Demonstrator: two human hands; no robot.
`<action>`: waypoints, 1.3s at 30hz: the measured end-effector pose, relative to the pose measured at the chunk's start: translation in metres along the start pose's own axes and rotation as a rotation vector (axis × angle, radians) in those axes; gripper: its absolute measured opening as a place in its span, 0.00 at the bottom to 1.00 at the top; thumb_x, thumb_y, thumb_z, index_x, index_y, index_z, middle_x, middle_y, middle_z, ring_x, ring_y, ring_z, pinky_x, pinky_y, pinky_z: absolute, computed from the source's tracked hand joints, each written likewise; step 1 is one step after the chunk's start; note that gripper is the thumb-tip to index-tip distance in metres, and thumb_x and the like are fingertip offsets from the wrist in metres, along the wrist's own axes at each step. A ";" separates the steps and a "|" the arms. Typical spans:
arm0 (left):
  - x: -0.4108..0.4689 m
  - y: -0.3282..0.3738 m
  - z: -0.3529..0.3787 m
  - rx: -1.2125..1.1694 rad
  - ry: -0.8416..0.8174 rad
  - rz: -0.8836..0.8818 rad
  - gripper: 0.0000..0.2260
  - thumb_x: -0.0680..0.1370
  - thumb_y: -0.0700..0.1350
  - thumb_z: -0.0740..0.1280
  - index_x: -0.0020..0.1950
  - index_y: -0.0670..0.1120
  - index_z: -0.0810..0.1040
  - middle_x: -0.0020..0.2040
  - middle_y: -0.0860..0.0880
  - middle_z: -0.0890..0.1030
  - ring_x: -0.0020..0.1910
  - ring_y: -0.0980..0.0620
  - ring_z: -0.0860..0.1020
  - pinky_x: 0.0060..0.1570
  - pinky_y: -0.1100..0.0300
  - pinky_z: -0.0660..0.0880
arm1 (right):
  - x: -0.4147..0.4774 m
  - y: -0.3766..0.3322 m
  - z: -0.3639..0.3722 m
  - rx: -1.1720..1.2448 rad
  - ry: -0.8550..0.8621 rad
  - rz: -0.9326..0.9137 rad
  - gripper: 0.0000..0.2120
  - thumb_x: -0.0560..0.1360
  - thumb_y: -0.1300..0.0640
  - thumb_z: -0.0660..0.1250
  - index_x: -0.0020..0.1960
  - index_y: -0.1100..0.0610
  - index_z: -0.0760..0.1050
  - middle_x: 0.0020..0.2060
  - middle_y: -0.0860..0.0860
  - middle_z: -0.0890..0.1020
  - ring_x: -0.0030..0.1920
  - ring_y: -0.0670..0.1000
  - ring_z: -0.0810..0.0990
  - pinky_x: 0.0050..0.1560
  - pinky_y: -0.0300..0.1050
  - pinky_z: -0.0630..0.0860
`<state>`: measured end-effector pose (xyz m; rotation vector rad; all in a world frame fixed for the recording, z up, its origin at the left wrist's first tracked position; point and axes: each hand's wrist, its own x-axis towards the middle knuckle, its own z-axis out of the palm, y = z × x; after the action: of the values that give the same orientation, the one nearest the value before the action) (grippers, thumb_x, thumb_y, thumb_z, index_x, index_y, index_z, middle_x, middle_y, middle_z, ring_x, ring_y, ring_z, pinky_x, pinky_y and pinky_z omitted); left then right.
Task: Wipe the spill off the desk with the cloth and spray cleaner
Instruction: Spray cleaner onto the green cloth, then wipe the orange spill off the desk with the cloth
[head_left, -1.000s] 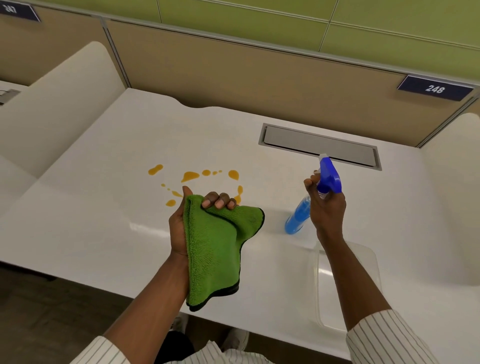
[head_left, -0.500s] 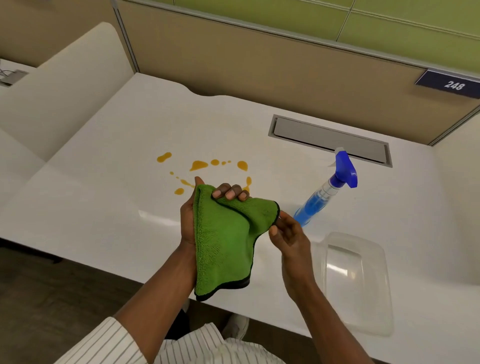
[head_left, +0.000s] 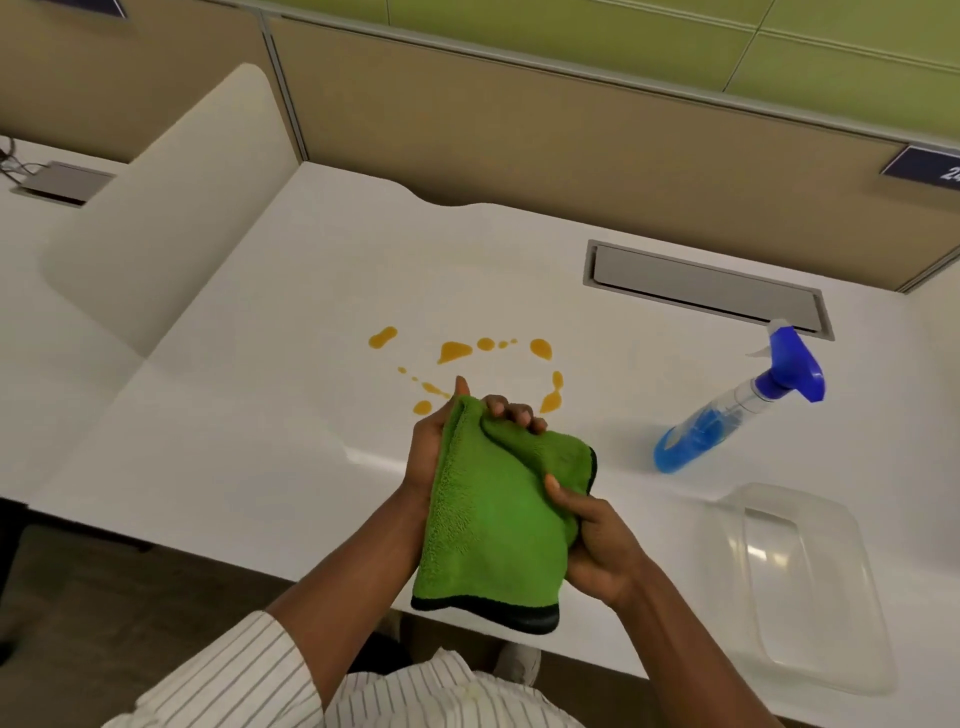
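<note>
We held the green microfibre cloth with the black hem (head_left: 493, 514) in both hands above the near edge of the white laminate desk (head_left: 249, 415). Our left hand (head_left: 431, 457) gripped the upper left edge, thumb up and fingers curled over the top fold. Our right hand (head_left: 597, 551) closed on the right-hand edge, thumb pressed onto the pile. We judged this two-handed grip served to fold the cloth into a firmer pad for wiping.

The orange liquid spill (head_left: 457, 369) lay as separate drops on the desk just beyond the cloth, untouched and not yet wiped. The clear spray bottle of blue cleaner with the blue trigger head (head_left: 727, 410) stood on the desk to the right, well apart from both hands, within reach for a further spray. A clear plastic tray (head_left: 810, 587) sat at the near right corner. A grey recessed cable hatch (head_left: 706, 291) lay behind the bottle.
</note>
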<state>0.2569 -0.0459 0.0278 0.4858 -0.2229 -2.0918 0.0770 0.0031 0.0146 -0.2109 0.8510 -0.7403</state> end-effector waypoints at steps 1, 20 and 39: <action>-0.001 0.006 -0.007 0.011 0.016 -0.007 0.27 0.88 0.60 0.54 0.44 0.42 0.80 0.47 0.40 0.84 0.55 0.38 0.82 0.66 0.42 0.75 | 0.001 0.003 0.006 -0.002 0.034 0.006 0.25 0.73 0.54 0.78 0.68 0.60 0.81 0.70 0.61 0.80 0.67 0.62 0.82 0.61 0.59 0.82; -0.057 0.105 -0.200 2.189 0.468 0.419 0.38 0.81 0.65 0.67 0.82 0.39 0.68 0.87 0.39 0.61 0.88 0.40 0.58 0.82 0.45 0.60 | 0.012 0.001 0.055 -0.516 0.865 -0.754 0.14 0.82 0.55 0.68 0.67 0.48 0.75 0.56 0.43 0.85 0.56 0.44 0.83 0.58 0.45 0.77; -0.068 0.093 -0.242 2.367 0.456 0.251 0.48 0.82 0.75 0.50 0.88 0.38 0.51 0.89 0.38 0.41 0.90 0.39 0.43 0.86 0.44 0.46 | 0.183 0.080 0.047 -2.030 0.475 -0.459 0.37 0.79 0.55 0.62 0.83 0.36 0.53 0.85 0.52 0.46 0.84 0.60 0.39 0.83 0.65 0.43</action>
<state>0.4634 -0.0307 -0.1420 1.9187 -2.2368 -0.4066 0.2313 -0.0659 -0.1009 -2.1372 1.7842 -0.0323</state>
